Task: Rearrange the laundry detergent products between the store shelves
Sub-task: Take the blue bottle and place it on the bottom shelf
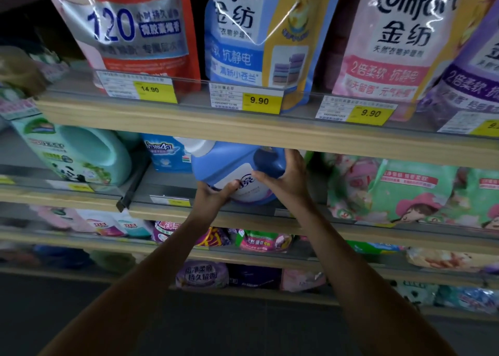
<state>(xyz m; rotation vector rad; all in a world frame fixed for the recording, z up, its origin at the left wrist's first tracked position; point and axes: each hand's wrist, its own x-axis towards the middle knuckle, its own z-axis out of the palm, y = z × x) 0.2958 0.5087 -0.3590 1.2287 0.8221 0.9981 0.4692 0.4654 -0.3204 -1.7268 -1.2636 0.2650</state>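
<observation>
A blue detergent bottle (229, 164) with a white cap and a white-and-purple label sits tilted at the front of the second shelf (162, 193), just under the top shelf board (189, 123). My left hand (213, 196) grips its lower front from below. My right hand (286, 177) wraps the bottle's right side by the handle. Both forearms reach up from the bottom of the view.
Comfort refill pouches (399, 39) stand on the top shelf above yellow price tags. A teal bottle (81, 156) and a small blue pack (167, 153) stand left of the blue bottle; green pouches (405, 191) lie to its right. Lower shelves hold more pouches.
</observation>
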